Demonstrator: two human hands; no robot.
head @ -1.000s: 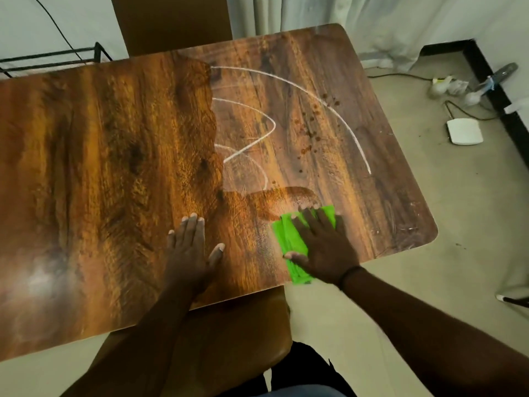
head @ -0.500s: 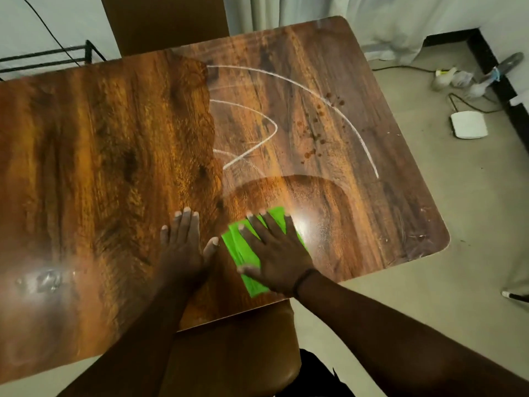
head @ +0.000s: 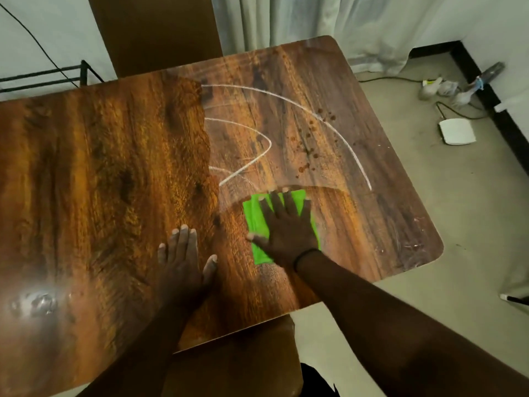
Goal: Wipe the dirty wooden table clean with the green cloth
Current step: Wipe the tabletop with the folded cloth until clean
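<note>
Green cloth (head: 254,222) lies flat on the table (head: 100,173) under the right hand (head: 286,224), which presses it with spread fingers, not clenched. Its long axis runs away from the person. The chalk lines (head: 323,118) and brown spots (head: 312,138) lie just beyond the fingertips, farther from the person. The left hand (head: 183,262) rests open on the wood beside it, holding nothing. Nothing stands in the way.

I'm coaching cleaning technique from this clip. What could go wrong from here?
1. The green cloth under the right hand may smear the reddish spots beyond it rather than lift them.
2. The white chalk-like lines further out need a long reach and might get missed.
3. The left hand rests flat on the table, possibly leaving prints.
</note>
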